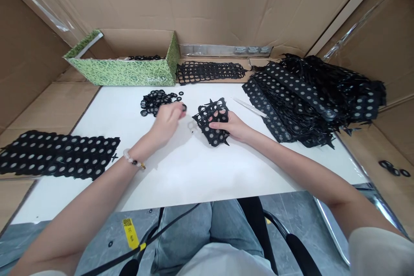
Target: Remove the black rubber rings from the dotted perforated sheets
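My right hand grips a folded black rubber sheet with rows of round holes, thumb on top, above the white table. To its left, my left hand is closed, with a small black rubber ring pinched at the fingertips. Just behind that hand lies a pile of loose black rings, partly hidden by the fingers. Between the hands, a small pale object rests on the table; I cannot make out what it is.
A green patterned box stands at the back left, beside a holed black sheet. Many black sheets are heaped at the right, near a white strip. Another black sheet lies left. Cardboard walls surround the table.
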A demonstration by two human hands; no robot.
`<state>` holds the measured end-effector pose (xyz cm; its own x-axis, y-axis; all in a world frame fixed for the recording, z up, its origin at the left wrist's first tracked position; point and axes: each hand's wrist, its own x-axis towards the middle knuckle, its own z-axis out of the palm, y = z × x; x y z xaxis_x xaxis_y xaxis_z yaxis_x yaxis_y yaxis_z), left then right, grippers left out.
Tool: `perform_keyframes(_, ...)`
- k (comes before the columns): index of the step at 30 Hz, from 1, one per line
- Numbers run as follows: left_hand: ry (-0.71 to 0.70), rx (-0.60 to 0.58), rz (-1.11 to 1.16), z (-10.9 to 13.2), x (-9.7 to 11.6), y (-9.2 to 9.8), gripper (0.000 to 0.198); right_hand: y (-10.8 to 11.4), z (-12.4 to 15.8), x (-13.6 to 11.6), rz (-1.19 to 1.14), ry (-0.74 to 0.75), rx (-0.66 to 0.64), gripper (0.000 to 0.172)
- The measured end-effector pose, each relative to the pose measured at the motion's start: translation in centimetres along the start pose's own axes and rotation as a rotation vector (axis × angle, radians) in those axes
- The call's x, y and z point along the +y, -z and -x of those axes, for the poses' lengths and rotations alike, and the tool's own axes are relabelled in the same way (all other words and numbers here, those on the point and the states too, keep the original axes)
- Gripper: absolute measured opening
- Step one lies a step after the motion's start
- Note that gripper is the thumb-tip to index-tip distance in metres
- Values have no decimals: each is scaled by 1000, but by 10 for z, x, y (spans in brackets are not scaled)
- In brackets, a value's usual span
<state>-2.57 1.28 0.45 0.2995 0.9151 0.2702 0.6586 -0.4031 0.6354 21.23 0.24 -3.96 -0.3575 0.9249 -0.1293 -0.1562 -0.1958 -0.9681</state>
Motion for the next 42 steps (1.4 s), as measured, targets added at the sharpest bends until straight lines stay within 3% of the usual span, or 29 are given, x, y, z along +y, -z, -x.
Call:
perform_keyframes(2, 90, 122, -170, -8, -16, 8, 36, -1, 1, -1, -5, -10, 25, 39)
perform_keyframes(5, 156, 179, -484, -14, -34, 17, 34, -4, 2, -2, -20, -10, 71, 38)
perform_keyframes(9, 116, 226, -568, -9, -27, 17, 31, -4, 2, -3, -47, -18, 109, 38)
perform_keyframes(11, -22, 138, -497, -3, -11, 12, 29, -4, 1, -2, -41, -20, 106, 38)
perform_keyframes(14, -242, -108, -423, 8, 13, 1, 39, -3, 0, 0, -15, 26, 90, 38)
perform_keyframes(17, -364, -237, -421, 15, 23, -11, 42, -4, 0, 1, 0, 81, 51, 37)
perform_keyframes(25, -402, -349, -390, 15, 18, -18, 44, -3, 5, 2, -34, 32, -108, 48)
perform_keyframes(32, -330, -404, -263, 12, 20, -13, 45, 0, 0, 3, 85, 93, -92, 44)
perform_keyframes(34, -289, -376, -215, 8, 17, -8, 45, 0, -1, 3, 73, 90, -58, 42)
perform_keyframes(37, -162, -187, -240, -1, 3, 5, 42, 0, 0, 3, 74, 48, -19, 42)
perform_keyframes(40, 36, 28, -408, -11, -19, 18, 40, -1, 3, 1, 70, 9, 6, 40)
perform_keyframes(42, 151, 79, -531, -16, -31, 24, 38, -1, 4, -1, 21, -11, 9, 38)
